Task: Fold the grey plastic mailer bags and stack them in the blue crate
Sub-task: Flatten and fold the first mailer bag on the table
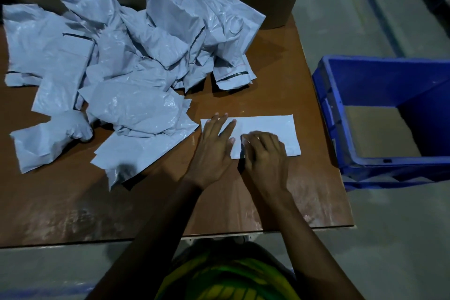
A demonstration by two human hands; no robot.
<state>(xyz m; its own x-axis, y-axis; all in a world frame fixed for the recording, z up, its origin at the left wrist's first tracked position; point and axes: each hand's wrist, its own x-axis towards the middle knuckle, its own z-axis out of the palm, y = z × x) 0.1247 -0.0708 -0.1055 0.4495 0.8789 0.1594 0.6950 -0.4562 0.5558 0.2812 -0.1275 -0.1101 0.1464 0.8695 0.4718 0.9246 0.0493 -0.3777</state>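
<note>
The folded mailer bag (pixel 267 124) lies flat on the tabletop (pixel 272 68), its long axis running sideways from under the left hand (pixel 211 151) towards the blue crate (pixel 327 107). The left fingers (pixel 227 126) are straight and spread, pressing its left end. The right hand (pixel 265 153) sits on the near edge with its fingers curled; whether they pinch the plastic cannot be told. Unfolded bags (pixel 121 56) are heaped beyond and left of the left fingers.

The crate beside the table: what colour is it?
The crate is bright blue, seen clearly in the head view.
</note>
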